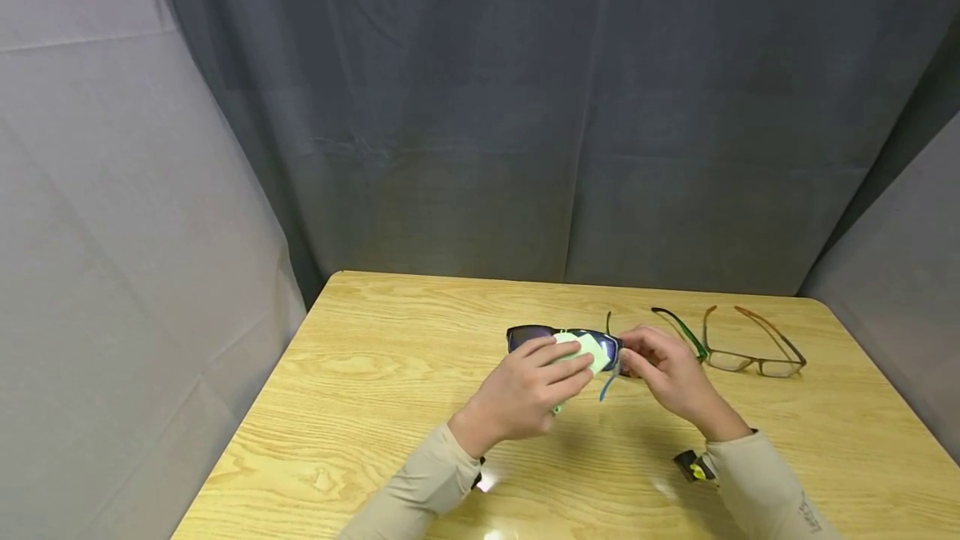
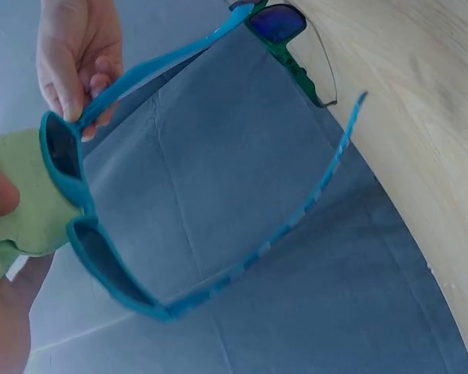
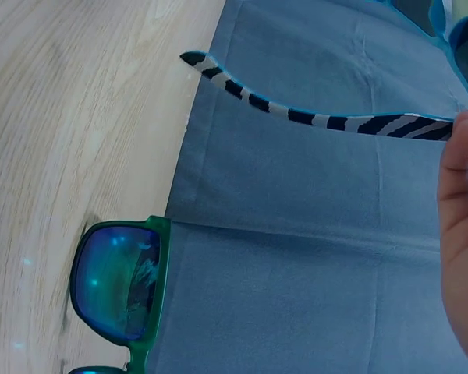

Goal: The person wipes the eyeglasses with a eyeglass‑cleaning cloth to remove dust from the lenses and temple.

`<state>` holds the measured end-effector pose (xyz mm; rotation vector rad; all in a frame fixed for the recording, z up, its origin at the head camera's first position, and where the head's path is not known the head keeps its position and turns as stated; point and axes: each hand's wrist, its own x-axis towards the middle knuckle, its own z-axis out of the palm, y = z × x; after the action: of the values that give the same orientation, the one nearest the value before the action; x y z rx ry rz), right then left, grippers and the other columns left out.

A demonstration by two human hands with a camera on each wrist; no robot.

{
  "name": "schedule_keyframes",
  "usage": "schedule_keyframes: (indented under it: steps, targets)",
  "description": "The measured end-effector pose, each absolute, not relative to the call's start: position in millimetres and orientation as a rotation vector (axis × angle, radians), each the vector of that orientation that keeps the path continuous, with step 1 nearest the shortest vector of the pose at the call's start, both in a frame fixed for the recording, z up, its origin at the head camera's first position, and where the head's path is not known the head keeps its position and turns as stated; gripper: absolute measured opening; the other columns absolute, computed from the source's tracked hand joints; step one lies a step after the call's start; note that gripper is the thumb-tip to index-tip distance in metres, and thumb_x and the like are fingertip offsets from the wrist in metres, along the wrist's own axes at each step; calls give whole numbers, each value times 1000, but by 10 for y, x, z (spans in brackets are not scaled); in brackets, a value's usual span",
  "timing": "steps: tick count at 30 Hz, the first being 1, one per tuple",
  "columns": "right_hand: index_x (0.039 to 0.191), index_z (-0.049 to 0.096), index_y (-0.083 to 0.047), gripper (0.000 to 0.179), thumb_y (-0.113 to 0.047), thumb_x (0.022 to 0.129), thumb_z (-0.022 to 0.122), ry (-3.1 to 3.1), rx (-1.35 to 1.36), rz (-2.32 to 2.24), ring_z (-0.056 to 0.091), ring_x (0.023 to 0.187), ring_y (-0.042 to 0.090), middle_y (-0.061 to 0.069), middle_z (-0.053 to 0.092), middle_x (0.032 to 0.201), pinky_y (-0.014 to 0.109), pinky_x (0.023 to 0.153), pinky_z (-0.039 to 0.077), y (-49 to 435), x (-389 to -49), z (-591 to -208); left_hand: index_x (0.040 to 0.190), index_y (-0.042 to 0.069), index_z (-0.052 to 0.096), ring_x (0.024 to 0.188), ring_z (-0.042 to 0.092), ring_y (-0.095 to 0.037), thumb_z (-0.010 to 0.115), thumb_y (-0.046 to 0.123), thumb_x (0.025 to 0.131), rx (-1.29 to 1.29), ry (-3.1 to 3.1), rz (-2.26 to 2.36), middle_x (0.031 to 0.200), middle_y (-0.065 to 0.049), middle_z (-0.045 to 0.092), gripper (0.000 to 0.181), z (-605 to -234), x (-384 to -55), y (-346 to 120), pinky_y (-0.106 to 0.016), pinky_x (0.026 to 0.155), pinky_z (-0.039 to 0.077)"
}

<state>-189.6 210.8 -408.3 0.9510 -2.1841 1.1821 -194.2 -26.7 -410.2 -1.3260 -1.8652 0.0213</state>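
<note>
Both hands hold a pair of blue-framed sunglasses [image 2: 121, 273] with dark lenses, raised over the table. One temple [image 3: 304, 117] shows black and white stripes in the right wrist view. My left hand [image 1: 528, 390] pinches a light green cloth [image 1: 592, 350] and holds it against the lens side of the sunglasses. With thumb and fingers, my right hand [image 1: 667, 369] pinches the frame's corner near the hinge, where a temple begins. In the left wrist view the cloth [image 2: 35, 191] overlaps the outer faces of the lenses, and part of the left hand is cut off.
Green-framed sunglasses [image 3: 162, 288] with mirrored lenses lie on the wood-grain table [image 1: 360, 373], partly behind my right hand in the head view. Right of them lie brown-framed eyeglasses [image 1: 750, 358] with clear lenses. Grey curtains [image 1: 465, 123] hang behind and at both sides.
</note>
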Motion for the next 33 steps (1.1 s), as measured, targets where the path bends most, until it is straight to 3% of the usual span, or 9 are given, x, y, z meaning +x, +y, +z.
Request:
schedule_keyframes:
  steps: [4,8,13,19,22,25,29,33]
  targets:
    - [97,64,5,25,21,78,60,-2204,873,1168,57,61,5,8,60,77,23,52,51,2133,-1879,-4082,102,15,73,106,61,-15,52,9,79,-1271,-1823,-72,109,2,69,32,-4085,-1982,-349,-31,95,44]
    - [97,64,5,24,21,79,60,-2202,851,1160,57,62,4,7,60,78,23,53,51,2161,-1877,-4077,98,13,74,101,63,-15,42,2,66,-1170,-1848,-179,103,0,70,46,-4097,-2033,-428,-29,91,47]
    - [97,64,7,23,20,80,60,-2168,877,1175,57,62,5,10,60,80,21,53,51,2187,-1897,-4087,100,10,73,100,64,-16,46,0,57,-957,-1990,-388,105,-1,69,52,-4137,-2070,-491,-29,86,50]
    - [97,64,8,19,18,81,61,-2128,897,1183,55,63,6,13,58,80,16,54,48,2202,-1909,-4100,107,7,70,93,67,-18,54,-4,72,-693,-2194,-662,107,-4,69,41,-4201,-2126,-560,-29,73,54]
    - [98,63,8,20,19,81,60,-2113,904,1205,56,63,6,13,58,80,17,54,49,2213,-1911,-4107,110,4,68,66,63,-15,53,-3,80,-605,-2264,-795,100,-6,70,34,-4228,-2162,-598,-25,53,50]
    - [99,63,8,20,18,82,60,-2110,902,1218,57,62,11,13,58,80,19,54,50,2223,-1916,-4112,111,3,67,53,50,-11,52,-2,81,-549,-2313,-908,93,-8,70,34,-4247,-2192,-626,-21,45,40]
    - [99,64,7,20,18,83,59,-2123,895,1218,59,62,16,13,59,81,22,54,52,2234,-1927,-4134,109,4,68,53,45,-6,54,0,82,-502,-2339,-1043,80,-5,68,31,-4267,-2217,-642,-19,46,38]
    - [100,63,7,20,18,83,58,-2128,901,1227,60,64,17,13,59,81,21,55,53,2271,-1986,-4220,97,5,70,48,36,-6,54,2,86,-481,-2331,-1167,60,2,51,19,-4291,-2245,-641,-20,43,34]
